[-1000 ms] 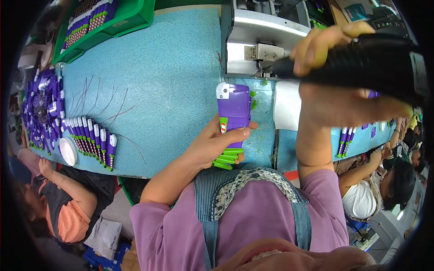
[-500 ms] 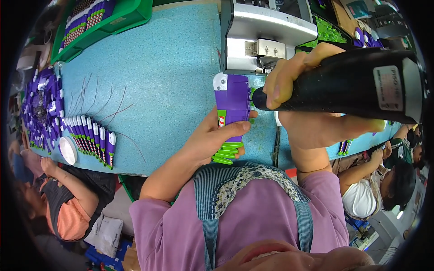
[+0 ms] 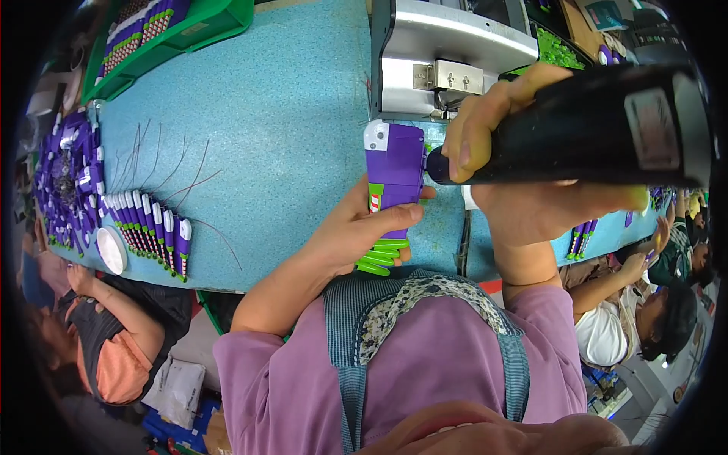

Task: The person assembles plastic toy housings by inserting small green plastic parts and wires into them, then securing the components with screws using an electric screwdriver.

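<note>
My left hand (image 3: pixel 371 235) is closed around a purple, white and green plastic toy piece (image 3: pixel 396 163), thumb across its front. Bright green finger-like prongs (image 3: pixel 381 256) stick out at its lower end, beneath my hand. My right hand (image 3: pixel 504 144) wraps round a thick black electric screwdriver (image 3: pixel 584 133), which lies slantwise across the view. Its nose is at the right edge of the purple piece; the bit itself is too small to make out, and whether it touches I cannot tell.
A grey metal machine (image 3: pixel 455 53) stands just beyond my hands. Left on the blue table (image 3: pixel 280 98) are a row of purple-and-green pieces (image 3: pixel 148 231) with thin wires, a white round dish (image 3: pixel 112 250), a purple pile (image 3: pixel 72 182) and a green crate (image 3: pixel 186 42). People sit at both sides.
The screwdriver has shifted slightly and its label is now blurred. The toy piece sits a little further right in the view. Both hands keep their holds.
</note>
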The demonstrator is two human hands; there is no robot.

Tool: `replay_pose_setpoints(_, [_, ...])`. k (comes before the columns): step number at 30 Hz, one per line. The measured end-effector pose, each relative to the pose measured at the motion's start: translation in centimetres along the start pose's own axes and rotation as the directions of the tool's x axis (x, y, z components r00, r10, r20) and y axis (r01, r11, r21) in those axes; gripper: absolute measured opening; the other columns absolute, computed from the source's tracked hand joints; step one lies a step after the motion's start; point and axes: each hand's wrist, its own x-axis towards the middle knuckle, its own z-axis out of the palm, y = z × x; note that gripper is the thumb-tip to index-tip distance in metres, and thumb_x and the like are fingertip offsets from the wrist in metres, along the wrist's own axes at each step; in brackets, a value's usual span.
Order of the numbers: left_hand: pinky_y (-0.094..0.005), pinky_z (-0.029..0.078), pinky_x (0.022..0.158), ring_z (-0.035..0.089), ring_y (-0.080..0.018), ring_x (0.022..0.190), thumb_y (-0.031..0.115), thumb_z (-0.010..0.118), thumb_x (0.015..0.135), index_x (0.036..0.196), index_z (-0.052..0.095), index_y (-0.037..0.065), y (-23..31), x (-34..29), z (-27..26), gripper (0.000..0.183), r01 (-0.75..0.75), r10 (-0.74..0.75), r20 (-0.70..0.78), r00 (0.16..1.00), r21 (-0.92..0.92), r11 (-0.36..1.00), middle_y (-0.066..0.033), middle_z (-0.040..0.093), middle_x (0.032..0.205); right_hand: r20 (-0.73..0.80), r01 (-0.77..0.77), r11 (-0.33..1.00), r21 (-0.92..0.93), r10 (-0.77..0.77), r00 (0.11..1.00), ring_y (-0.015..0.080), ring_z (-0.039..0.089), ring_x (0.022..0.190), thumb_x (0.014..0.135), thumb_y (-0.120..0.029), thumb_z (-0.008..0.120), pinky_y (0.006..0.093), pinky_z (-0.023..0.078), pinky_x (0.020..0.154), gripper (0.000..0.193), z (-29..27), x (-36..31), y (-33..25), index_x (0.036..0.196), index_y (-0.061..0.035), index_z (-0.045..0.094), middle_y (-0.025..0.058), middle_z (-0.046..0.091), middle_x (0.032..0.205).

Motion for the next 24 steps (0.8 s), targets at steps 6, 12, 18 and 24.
replay_pose_setpoints(6, [-0.0295,0.05,0.046,0.06,-0.0175,0.054,0.013,0.065,0.084,0.121,0.051,0.0,-0.2,-0.3,0.4,0.042,-0.057,0.057,-0.005,0.998,0.034,0.998,-0.0141,0.059,0.121,0.257,0.355,0.932,-0.075,-0.326,0.91,0.0224,0.054,0.065,0.069,-0.09,0.034,0.0322,0.044,0.058,0.102,-1.8,4.8,-3.2,0.116,-0.0011,0.046,0.0163,0.057,0.079])
replay_pose_setpoints(12, [-0.0296,0.05,0.046,0.06,-0.0182,0.054,0.013,0.065,0.084,0.121,0.05,0.0,0.0,-0.4,-0.1,0.042,-0.059,0.059,0.009,0.998,0.02,0.998,-0.0143,0.057,0.125,0.097,0.211,0.977,-0.028,-0.208,0.973,0.0213,0.052,0.06,0.069,-0.09,0.034,0.032,0.043,0.056,0.101,-0.7,2.4,-1.9,0.118,-0.002,0.045,0.0146,0.055,0.074])
replay_pose_setpoints(18, [-0.0299,0.049,0.043,0.059,-0.0157,0.052,0.012,0.067,0.085,0.119,0.05,0.003,0.3,-0.6,-0.2,0.04,-0.005,0.004,-0.027,1.0,-0.026,1.0,-0.0039,0.056,0.083,-0.154,0.072,0.997,-0.04,-0.077,0.985,0.0198,0.052,0.058,0.066,-0.09,0.04,0.0307,0.042,0.052,0.1,1.3,-0.3,-1.2,0.115,-0.0027,0.046,0.0135,0.055,0.071])
replay_pose_setpoints(24, [-0.0296,0.049,0.044,0.061,-0.0158,0.053,0.012,0.068,0.084,0.117,0.047,0.005,0.2,-0.6,-0.4,0.04,0.01,-0.009,-0.054,0.999,0.005,1.0,-0.0046,0.057,0.084,-0.151,-0.027,0.998,-0.058,0.018,0.988,0.0207,0.054,0.056,0.061,-0.092,0.041,0.0304,0.044,0.051,0.1,1.6,-0.8,0.4,0.108,-0.0036,0.047,0.0133,0.056,0.067])
